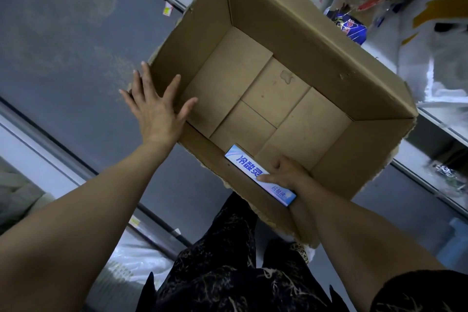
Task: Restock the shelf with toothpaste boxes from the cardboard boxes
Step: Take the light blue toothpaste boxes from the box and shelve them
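The long blue-and-white toothpaste box (pixel 247 167) is lying flat against the near wall of the large brown cardboard carton (pixel 291 40), lower centre of the frame. The right hand (pixel 288 173) is gripping its lower end, thumb across the top face, likely to lift it out. The left hand (pixel 154 109), centre left, is pressing spread fingers on the carton's rim, probably steadying it.

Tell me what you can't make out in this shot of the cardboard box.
Head view, all of it:
Right hand: its grip under the toothpaste box is hidden by the hand's own back.
Left hand: whether the palm touches the cardboard box is hidden by the hand.
Shelf goods at top right: blurred, labels unreadable.
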Demonstrator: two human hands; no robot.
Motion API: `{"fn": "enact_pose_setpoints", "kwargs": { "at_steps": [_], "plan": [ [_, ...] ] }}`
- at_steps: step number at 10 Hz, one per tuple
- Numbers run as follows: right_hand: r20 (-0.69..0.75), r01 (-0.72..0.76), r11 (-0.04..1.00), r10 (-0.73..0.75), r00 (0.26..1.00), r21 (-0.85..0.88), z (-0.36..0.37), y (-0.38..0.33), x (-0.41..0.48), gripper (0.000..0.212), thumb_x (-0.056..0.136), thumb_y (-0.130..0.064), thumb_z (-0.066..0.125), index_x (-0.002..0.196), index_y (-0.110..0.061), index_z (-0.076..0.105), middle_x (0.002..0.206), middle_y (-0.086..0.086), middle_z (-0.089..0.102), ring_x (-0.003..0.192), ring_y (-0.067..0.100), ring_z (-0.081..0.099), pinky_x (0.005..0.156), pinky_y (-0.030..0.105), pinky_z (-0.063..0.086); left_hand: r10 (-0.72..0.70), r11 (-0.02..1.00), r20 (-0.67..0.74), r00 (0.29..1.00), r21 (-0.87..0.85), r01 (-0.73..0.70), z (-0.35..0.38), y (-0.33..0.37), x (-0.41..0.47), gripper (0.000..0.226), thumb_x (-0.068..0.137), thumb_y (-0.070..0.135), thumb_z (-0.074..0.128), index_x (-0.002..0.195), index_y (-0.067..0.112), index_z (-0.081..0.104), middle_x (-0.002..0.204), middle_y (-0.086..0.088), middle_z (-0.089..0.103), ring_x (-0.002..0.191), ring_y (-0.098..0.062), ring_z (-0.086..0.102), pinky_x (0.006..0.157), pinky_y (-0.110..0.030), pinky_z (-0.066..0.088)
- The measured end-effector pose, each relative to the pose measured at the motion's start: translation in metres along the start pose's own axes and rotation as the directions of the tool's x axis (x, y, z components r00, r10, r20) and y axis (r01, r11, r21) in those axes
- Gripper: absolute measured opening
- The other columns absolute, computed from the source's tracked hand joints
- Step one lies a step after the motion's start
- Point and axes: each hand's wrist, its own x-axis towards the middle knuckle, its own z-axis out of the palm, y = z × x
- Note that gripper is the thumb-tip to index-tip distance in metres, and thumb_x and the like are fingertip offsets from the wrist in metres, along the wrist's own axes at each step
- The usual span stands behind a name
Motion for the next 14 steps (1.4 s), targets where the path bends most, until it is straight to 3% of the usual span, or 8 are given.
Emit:
{"fn": "enact_pose_setpoints", "kwargs": {
  "at_steps": [1,2,3,4,6,8,12,14],
  "plan": [
    [-0.069,0.024,0.995,-0.017,0.997,0.095,0.011,0.008,0.011,0.101,0.036,-0.093,0.068,0.105,-0.019,0.068,0.111,0.0,0.072,0.098,0.017,0.066,0.086,0.034,0.055,0.004,1.0,0.004,1.0,-0.008,-0.004,0.0,-0.001,-0.001,0.065,0.089,0.074,0.035,0.142,0.037,0.046,0.163,-0.012,0.0,0.149,-0.037,-0.002,0.115,-0.063,-0.003],
    [-0.109,0.008,0.984,0.012,0.994,0.18,0.01,0.007,0.005,0.049,0.066,-0.061,0.082,0.076,-0.021,0.057,0.081,-0.005,0.065,0.077,0.014,0.059,0.065,0.027,0.044,0.01,1.0,0.007,1.0,-0.011,-0.01,0.0,-0.002,-0.002,0.066,0.089,0.074,0.034,0.142,0.037,0.046,0.163,-0.012,-0.001,0.149,-0.037,-0.003,0.115,-0.063,-0.003],
    [-0.108,-0.01,0.968,0.038,0.993,0.252,0.001,0.011,0.005,0.038,0.081,-0.056,0.074,0.071,-0.02,0.063,0.073,-0.002,0.064,0.073,0.017,0.058,0.063,0.027,0.039,0.01,1.0,0.011,1.0,-0.014,-0.01,0.0,-0.002,-0.001,0.066,0.089,0.074,0.034,0.142,0.037,0.046,0.163,-0.013,-0.001,0.149,-0.037,-0.003,0.115,-0.063,-0.004],
    [-0.18,-0.048,0.95,0.108,0.978,0.309,-0.011,0.018,0.012,0.06,0.094,-0.057,0.055,0.124,-0.007,0.066,0.128,0.011,0.065,0.117,0.031,0.059,0.093,0.03,0.044,0.011,1.0,0.01,1.0,-0.019,-0.01,0.0,0.0,-0.001,0.066,0.089,0.074,0.034,0.142,0.037,0.046,0.163,-0.013,0.0,0.149,-0.037,-0.003,0.115,-0.064,-0.003],
    [-0.022,-0.002,0.931,0.01,1.0,0.364,-0.006,0.005,0.0,0.055,0.071,-0.056,0.082,0.107,-0.016,0.073,0.1,0.0,0.074,0.09,0.014,0.07,0.08,0.029,0.055,-0.003,1.0,0.023,1.0,-0.006,0.003,0.0,0.0,-0.001,0.068,0.088,0.077,0.031,0.142,0.038,0.045,0.163,-0.012,-0.002,0.149,-0.037,-0.004,0.115,-0.064,-0.003],
    [0.042,-0.034,0.984,0.027,0.999,0.177,-0.009,0.006,0.013,0.076,0.052,-0.046,0.094,0.114,-0.013,0.063,0.113,0.002,0.071,0.094,0.02,0.069,0.089,0.039,0.057,-0.006,1.0,0.026,1.0,-0.006,0.006,-0.001,0.0,-0.001,0.068,0.088,0.076,0.033,0.142,0.037,0.045,0.163,-0.012,-0.001,0.149,-0.037,-0.004,0.115,-0.064,-0.004],
    [0.075,0.029,0.828,-0.086,0.993,0.561,-0.058,-0.021,-0.053,0.043,0.085,-0.044,0.075,0.119,-0.031,0.052,0.105,0.002,0.07,0.09,0.024,0.067,0.075,0.042,0.053,-0.023,0.999,0.145,0.989,0.036,0.018,-0.022,0.013,-0.003,0.073,0.086,0.075,0.037,0.147,0.033,0.039,0.162,-0.013,-0.009,0.148,-0.035,-0.012,0.117,-0.059,-0.008],
    [-0.155,0.241,0.722,-0.184,0.971,0.648,-0.084,-0.008,-0.126,0.031,0.092,-0.027,0.071,0.117,-0.021,0.054,0.086,-0.002,0.068,0.05,0.0,0.065,0.039,0.014,0.043,0.116,0.98,0.158,0.981,-0.181,-0.087,-0.065,0.085,-0.037,0.076,0.084,0.071,0.049,0.149,0.033,0.037,0.162,-0.014,0.013,0.15,-0.027,0.004,0.12,-0.045,0.002]
  ]
}}
